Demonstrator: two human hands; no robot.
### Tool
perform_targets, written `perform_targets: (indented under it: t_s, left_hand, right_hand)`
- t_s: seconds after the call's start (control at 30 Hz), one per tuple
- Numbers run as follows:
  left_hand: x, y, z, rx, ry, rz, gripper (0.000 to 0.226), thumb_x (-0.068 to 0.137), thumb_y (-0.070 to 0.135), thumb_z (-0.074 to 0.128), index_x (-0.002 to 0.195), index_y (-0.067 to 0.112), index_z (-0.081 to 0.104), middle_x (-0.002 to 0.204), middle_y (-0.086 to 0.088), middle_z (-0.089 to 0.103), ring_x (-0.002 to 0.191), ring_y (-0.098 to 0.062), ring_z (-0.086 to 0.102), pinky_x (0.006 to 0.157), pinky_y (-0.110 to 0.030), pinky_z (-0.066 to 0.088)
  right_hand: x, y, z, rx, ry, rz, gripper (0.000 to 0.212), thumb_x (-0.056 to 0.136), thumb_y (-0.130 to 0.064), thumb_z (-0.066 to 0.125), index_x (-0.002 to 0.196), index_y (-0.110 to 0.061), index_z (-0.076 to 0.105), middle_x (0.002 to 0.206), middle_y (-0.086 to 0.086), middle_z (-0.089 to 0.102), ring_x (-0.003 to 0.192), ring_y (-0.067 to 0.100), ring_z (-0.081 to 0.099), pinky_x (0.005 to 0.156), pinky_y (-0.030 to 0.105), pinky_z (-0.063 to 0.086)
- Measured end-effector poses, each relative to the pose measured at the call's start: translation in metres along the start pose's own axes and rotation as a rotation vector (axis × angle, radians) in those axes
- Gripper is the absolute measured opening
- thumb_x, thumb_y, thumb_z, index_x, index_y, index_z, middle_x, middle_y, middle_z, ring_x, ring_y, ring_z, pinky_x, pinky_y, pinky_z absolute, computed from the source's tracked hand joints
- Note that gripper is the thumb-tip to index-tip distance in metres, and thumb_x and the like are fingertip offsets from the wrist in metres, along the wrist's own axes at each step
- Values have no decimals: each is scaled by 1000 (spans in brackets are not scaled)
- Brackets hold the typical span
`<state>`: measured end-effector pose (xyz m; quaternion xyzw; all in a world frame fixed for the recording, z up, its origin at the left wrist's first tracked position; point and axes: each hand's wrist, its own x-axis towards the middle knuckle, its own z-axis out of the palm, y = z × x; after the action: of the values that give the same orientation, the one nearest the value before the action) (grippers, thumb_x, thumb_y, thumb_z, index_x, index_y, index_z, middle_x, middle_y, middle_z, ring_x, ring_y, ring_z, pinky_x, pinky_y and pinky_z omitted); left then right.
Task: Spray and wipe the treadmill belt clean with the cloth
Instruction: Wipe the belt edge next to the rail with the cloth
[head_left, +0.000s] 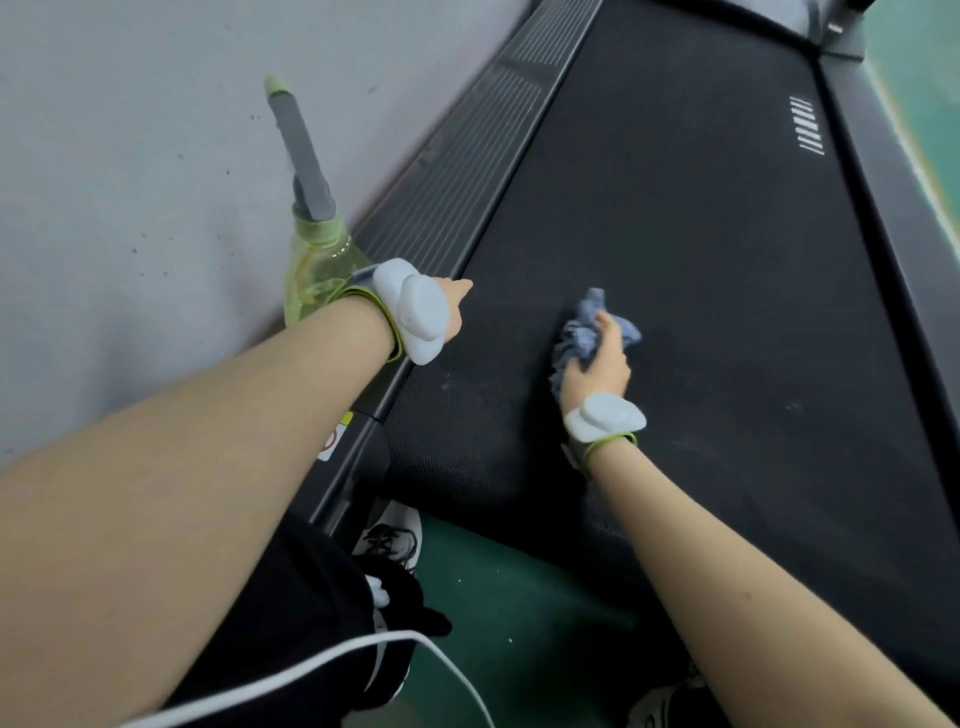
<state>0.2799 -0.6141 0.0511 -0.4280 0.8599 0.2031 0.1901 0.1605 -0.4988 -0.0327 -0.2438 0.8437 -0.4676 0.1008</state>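
The black treadmill belt (701, 270) runs from the lower middle to the top right. My right hand (597, 364) grips a crumpled blue-grey cloth (584, 327) and presses it on the belt near its lower end. My left hand (457, 306) is at the belt's left edge, mostly hidden behind a white wrist device, so its fingers cannot be made out. A green spray bottle (317, 265) with a grey nozzle stands just left of that wrist, partly behind my forearm. I cannot tell whether the hand touches it.
The ribbed left side rail (467, 171) lies against a grey wall (130, 156). A dark right rail (883, 208) borders green floor (519, 597). My shoes (395, 540) and black trousers are at the belt's end. A white cable (311, 670) crosses the bottom.
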Motion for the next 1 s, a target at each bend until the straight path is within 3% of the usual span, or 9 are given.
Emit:
perform_targets:
  t_s: [0.17, 0.27, 0.43, 0.57, 0.63, 0.7, 0.77, 0.87, 1.0]
  left_hand:
    - [-1, -1, -1, -38, 47, 2, 63, 95, -3, 36, 151, 7, 7, 154, -14, 27, 139, -29, 33, 100, -31, 33]
    - [0, -4, 0, 2, 84, 28, 56, 97, -2, 34, 149, 2, 15, 152, -14, 30, 139, -28, 33, 111, -32, 27]
    - [0, -1, -4, 52, 59, -1, 60, 96, -3, 31, 151, 4, 7, 153, -16, 27, 140, -29, 31, 113, -34, 25]
    - [3, -2, -4, 63, 40, -1, 59, 95, -2, 36, 149, 3, 13, 150, -17, 33, 137, -30, 36, 90, -31, 35]
    - [3, -2, -4, 61, 20, -8, 59, 95, -1, 36, 150, 4, 12, 148, -16, 35, 135, -30, 39, 84, -29, 34]
    - [5, -1, -3, 61, 9, -5, 59, 95, -2, 36, 149, 5, 15, 146, -14, 38, 132, -30, 42, 79, -26, 32]
    - [5, -1, -4, 58, 4, 0, 60, 95, -2, 36, 150, 7, 13, 148, -14, 36, 133, -30, 41, 72, -26, 31]
    - [4, -1, -7, 45, 9, -6, 64, 95, -3, 35, 151, 8, 8, 151, -13, 31, 136, -30, 37, 81, -29, 36]
    - [6, -1, -8, 77, 50, 33, 56, 98, 4, 36, 149, 4, 15, 148, -15, 35, 135, -30, 38, 106, -33, 32]
  right_hand:
    - [-65, -46, 49, 1, -339, -220, 42, 84, 8, 42, 123, -1, 54, 101, 12, 56, 91, 21, 54, 72, 10, 40]
    - [-92, -45, 60, -67, -487, -503, 37, 73, 3, 42, 103, 6, 61, 94, 22, 61, 89, 36, 57, 83, 37, 42]
    - [-36, -19, 41, -502, -402, -992, 33, 66, -16, 38, 71, -4, 68, 69, 11, 68, 62, 27, 67, 69, 30, 38]
    - [37, 6, 6, -687, -320, -782, 13, 55, -14, 53, 56, -7, 64, 58, 11, 65, 53, 29, 66, 54, 28, 46]
    - [59, 12, -13, -715, -337, -495, 24, 64, -1, 57, 84, 0, 69, 93, 22, 67, 91, 40, 65, 74, 42, 51]
    - [62, 5, -16, -792, -336, -179, 39, 85, 1, 50, 122, -9, 57, 141, 16, 40, 139, 34, 27, 107, 51, 28]
    - [61, -7, -6, -744, -367, -5, 41, 92, -4, 45, 132, -12, 48, 147, 13, 32, 142, 31, 17, 112, 50, 21]
    - [49, -31, 20, -602, -357, -65, 36, 94, -8, 43, 129, -6, 50, 133, 18, 50, 126, 34, 43, 104, 41, 33]
    - [10, -70, 63, -607, -544, -188, 34, 96, -9, 42, 129, -6, 49, 130, 14, 53, 125, 31, 47, 103, 36, 35]
